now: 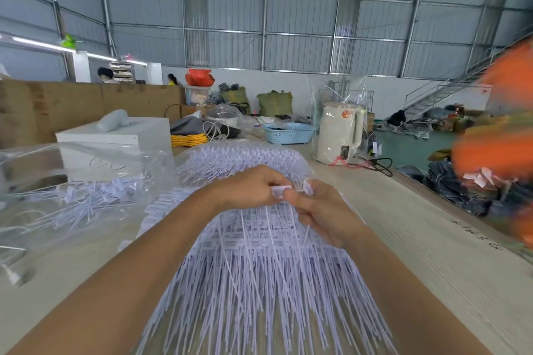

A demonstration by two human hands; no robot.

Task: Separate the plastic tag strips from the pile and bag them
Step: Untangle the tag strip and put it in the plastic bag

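Pile of white plastic tag strips (259,282) spreads mid-table (418,239), bare tabletop right of it up to the table's right edge. Left hand (248,186) and right hand (323,213) both pinch strip heads atop pile. Clear bag (80,181) at left holds separated strips. Blue basket (288,132), kettle (339,132) far.

We note bare pale wooden desk (409,239) open along our right. Centre is blocked by the heaped pile of white plastic tag strips (259,282). Left is crowded by a crumpled clear plastic bag (72,181) and white metal box (115,132). Ahead-right stand a cream plastic-wrapped kettle (340,132) and a light blue perforated basket (288,132).
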